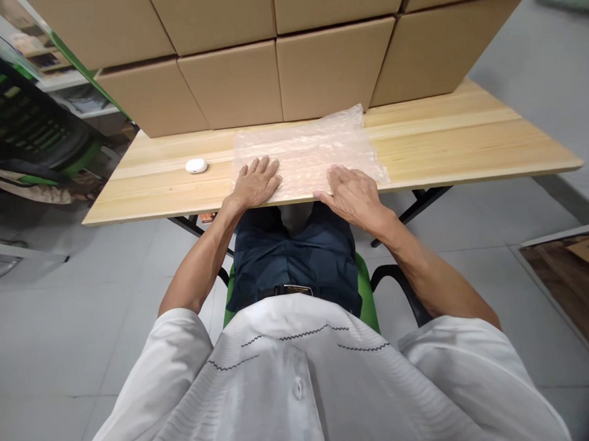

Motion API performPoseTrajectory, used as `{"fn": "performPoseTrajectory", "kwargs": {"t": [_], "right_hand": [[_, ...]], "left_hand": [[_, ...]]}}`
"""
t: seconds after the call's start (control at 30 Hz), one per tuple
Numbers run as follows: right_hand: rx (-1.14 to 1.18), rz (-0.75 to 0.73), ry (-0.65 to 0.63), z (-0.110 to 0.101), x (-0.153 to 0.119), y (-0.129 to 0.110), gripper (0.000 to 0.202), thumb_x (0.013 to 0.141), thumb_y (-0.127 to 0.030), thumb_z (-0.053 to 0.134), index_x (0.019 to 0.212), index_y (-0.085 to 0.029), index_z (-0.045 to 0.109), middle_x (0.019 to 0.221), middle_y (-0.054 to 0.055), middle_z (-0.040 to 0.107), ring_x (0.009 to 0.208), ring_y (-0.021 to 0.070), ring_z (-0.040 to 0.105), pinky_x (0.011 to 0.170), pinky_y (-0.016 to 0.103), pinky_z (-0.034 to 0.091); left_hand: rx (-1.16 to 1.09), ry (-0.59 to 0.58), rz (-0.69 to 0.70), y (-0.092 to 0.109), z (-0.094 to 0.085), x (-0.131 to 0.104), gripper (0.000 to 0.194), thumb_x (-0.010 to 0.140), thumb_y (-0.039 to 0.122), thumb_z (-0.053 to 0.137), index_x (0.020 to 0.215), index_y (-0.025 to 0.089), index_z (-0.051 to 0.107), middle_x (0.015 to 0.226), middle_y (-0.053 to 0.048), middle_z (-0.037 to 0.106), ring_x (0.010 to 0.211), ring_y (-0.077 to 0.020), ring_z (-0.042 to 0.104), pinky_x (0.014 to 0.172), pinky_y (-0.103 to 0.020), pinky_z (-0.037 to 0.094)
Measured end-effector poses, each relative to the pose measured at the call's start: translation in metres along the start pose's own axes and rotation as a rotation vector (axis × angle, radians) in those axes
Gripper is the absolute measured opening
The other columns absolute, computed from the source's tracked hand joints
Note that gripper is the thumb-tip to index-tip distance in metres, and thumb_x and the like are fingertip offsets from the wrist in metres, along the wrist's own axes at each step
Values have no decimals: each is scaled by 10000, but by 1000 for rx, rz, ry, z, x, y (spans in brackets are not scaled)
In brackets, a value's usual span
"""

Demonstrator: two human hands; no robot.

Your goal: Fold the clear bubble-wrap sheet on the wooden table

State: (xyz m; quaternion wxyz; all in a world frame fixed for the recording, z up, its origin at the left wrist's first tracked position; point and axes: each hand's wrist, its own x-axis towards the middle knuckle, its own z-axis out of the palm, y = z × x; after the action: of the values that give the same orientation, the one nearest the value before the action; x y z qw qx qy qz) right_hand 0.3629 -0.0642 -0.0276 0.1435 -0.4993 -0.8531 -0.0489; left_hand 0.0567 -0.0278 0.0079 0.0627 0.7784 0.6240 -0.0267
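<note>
Bubble wrap (305,155) is spread flat on the worktop (468,142), before stacked cardboard boxes (326,74). It is pressed under the left hand (256,183) at 7 o'clock and the right hand (352,192) at 5 o'clock, fingers released and flat.

Count of items in view, head camera.

Hands: two, a left hand (254,183) and a right hand (352,194), both lay flat, palms down, on the plastic sheet.

Bubble-wrap sheets: one (307,155), clear, spread on the counter (468,142).

Small white oval cases: one (196,166), lying on the counter to the left of the sheet.

Counters: one, light wood.

Cardboard boxes (233,85): eight were visible at least in part, stacked in two rows of four at the far edge of the counter; the upper row was cut off by the frame, so any further boxes could not be counted.

Chairs: one green seat (364,289) under the person.
</note>
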Motion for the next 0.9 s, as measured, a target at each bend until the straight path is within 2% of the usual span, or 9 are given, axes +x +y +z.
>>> {"fn": "performPoseTrajectory", "kwargs": {"t": [0.13,0.43,0.57,0.73,0.9], "right_hand": [[-4,33,10,1,-1,0,765,1293,-538,416,1748,45,607,1771,376,666,1667,498,628,1376,651,475],[-1,102,-15,-2,-4,3,814,1290,-543,449,1794,91,530,1814,400,605,1684,494,591,1381,621,472],[15,114,1,-2,-4,2,794,1293,-536,452,1793,76,538,1792,395,629,1672,494,602,1367,627,479],[2,126,-8,-4,-5,4,794,1315,-536,416,1786,92,533,1806,404,612,1720,472,574,1397,593,450],[-14,160,-8,-4,-8,10,800,1317,-563,370,1778,67,547,1793,407,624,1672,487,609,1350,617,483]], "left_hand": [[-10,5,-1,-1,1,1,780,1273,501,283,2001,225,331,2114,-140,212,1975,-419,201,1580,-675,191],[21,5,-2,-4,-1,1,798,1270,529,239,2006,230,319,2115,-129,213,1978,-395,206,1577,-654,215],[15,7,-9,-5,-1,2,801,1264,541,238,2006,253,328,2114,-106,224,1982,-381,196,1578,-652,215],[45,3,-28,-1,-3,0,801,1263,522,240,2008,239,318,2114,-113,218,1981,-370,203,1580,-628,231],[29,9,-16,-1,-4,0,795,1259,501,265,2000,224,335,2110,-135,225,1979,-387,206,1580,-647,218]]}}
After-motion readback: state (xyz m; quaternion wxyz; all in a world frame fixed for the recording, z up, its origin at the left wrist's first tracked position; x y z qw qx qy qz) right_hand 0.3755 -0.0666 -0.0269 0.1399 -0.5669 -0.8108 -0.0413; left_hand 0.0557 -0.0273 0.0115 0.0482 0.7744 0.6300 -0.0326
